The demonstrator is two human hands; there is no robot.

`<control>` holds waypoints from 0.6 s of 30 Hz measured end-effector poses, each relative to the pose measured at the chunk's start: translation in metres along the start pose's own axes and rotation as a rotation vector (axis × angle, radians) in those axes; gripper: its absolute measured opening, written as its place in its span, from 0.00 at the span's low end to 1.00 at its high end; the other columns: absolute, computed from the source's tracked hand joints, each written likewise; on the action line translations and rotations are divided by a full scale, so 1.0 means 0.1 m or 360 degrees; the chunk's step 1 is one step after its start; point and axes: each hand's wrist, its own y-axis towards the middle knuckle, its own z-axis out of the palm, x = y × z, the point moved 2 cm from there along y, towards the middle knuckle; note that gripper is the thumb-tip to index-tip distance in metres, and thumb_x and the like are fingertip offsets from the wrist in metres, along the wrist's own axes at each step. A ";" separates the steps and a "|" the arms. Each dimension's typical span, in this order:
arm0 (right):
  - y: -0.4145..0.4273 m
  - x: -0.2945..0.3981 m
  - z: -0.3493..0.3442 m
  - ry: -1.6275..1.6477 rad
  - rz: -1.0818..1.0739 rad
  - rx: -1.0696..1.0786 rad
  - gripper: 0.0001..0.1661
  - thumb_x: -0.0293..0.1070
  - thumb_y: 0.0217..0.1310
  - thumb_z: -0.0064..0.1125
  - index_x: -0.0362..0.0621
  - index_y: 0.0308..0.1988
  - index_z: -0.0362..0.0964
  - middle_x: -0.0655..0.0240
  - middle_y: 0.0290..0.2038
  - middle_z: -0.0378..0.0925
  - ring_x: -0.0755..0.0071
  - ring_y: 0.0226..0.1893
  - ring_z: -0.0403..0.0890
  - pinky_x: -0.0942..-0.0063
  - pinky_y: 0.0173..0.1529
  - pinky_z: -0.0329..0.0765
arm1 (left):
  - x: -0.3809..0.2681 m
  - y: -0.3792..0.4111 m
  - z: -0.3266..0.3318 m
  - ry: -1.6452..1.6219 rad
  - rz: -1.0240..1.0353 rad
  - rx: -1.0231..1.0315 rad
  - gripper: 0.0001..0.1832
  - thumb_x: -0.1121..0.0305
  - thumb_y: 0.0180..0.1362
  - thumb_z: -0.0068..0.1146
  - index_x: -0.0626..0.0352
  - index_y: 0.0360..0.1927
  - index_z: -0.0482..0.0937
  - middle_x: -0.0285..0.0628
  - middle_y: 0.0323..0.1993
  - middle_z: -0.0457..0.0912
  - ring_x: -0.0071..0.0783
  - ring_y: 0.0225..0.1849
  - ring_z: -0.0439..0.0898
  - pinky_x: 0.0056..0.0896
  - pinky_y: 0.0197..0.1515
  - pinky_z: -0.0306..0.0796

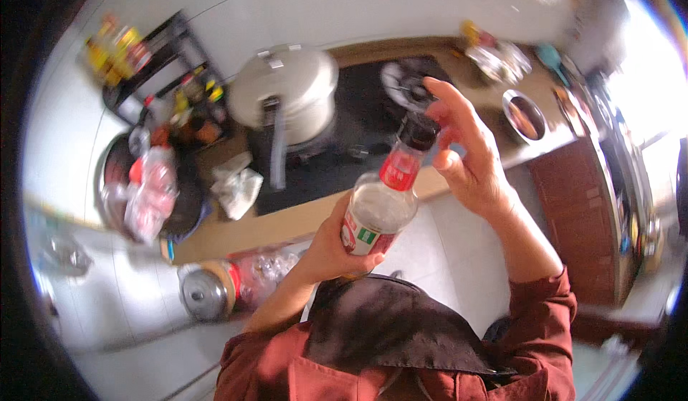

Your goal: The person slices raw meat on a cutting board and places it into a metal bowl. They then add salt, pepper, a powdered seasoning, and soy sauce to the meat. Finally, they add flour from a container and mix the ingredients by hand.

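Observation:
My left hand (336, 248) is wrapped around the body of a clear glass bottle (384, 202), which leans with its neck up and to the right. The bottle has a red neck band, a printed label and a black cap (418, 130). Beside the cap, my right hand (473, 154) is raised with thumb and fingers apart and bent. Whether a fingertip touches the cap I cannot tell. Behind the bottle lies a black cooktop (355, 100), where a large lidded pressure cooker (290, 92) with a long handle stands.
A black rack (166, 51) with several bottles stands at the back left. Below it, a wok (183, 207) sits near plastic-wrapped items (153, 191). A crumpled white cloth or paper (237, 188) lies by the cooktop. An oval bowl with food (522, 116) rests on the right counter.

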 end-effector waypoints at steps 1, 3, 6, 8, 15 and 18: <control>-0.13 -0.04 -0.26 -0.0099 -0.0039 0.0081 0.41 0.58 0.51 0.55 0.38 0.54 0.61 0.57 0.37 0.70 0.64 0.37 0.75 0.71 0.35 0.72 | 0.04 0.07 0.22 0.0096 0.0006 0.0149 0.51 0.66 0.32 0.72 0.63 0.62 0.55 0.45 0.54 0.68 0.33 0.55 0.68 0.34 0.56 0.62; -0.47 -0.12 -0.69 -0.0447 -0.0253 0.0322 0.29 0.57 0.60 0.44 0.37 0.34 0.68 0.60 0.25 0.67 0.58 0.24 0.71 0.69 0.28 0.69 | 0.11 0.22 0.64 0.0247 0.0040 0.0466 0.52 0.65 0.31 0.73 0.62 0.62 0.56 0.44 0.54 0.68 0.34 0.55 0.68 0.34 0.56 0.62; -1.09 -0.18 -1.26 -0.0593 -0.0193 0.0347 0.12 0.37 0.57 0.52 0.42 0.25 0.64 0.60 0.21 0.66 0.53 0.19 0.72 0.62 0.24 0.70 | 0.30 0.38 1.17 0.0361 0.0017 0.0868 0.53 0.65 0.29 0.75 0.59 0.62 0.56 0.45 0.50 0.72 0.37 0.53 0.70 0.35 0.54 0.64; -1.43 -0.26 -1.60 -0.0580 -0.0019 0.0399 0.11 0.35 0.57 0.51 0.42 0.24 0.64 0.60 0.19 0.66 0.52 0.20 0.73 0.62 0.24 0.69 | 0.31 0.55 1.52 0.0441 0.0055 0.1117 0.51 0.66 0.30 0.75 0.56 0.61 0.58 0.46 0.47 0.74 0.36 0.51 0.73 0.35 0.53 0.65; -1.75 -0.77 -2.39 -0.0454 0.0589 0.0484 0.16 0.37 0.57 0.54 0.40 0.21 0.66 0.56 0.17 0.69 0.51 0.22 0.74 0.61 0.26 0.69 | 0.39 1.33 2.20 0.0521 -0.0198 0.1344 0.50 0.66 0.30 0.74 0.56 0.60 0.58 0.47 0.47 0.75 0.36 0.50 0.74 0.34 0.53 0.66; -1.55 -1.02 -2.68 -0.0644 0.0640 0.0361 0.15 0.40 0.52 0.58 0.39 0.25 0.68 0.55 0.19 0.71 0.50 0.24 0.75 0.61 0.28 0.70 | 0.41 1.85 2.37 0.0601 0.0008 0.1178 0.49 0.66 0.31 0.74 0.56 0.60 0.59 0.47 0.47 0.74 0.36 0.51 0.73 0.34 0.54 0.65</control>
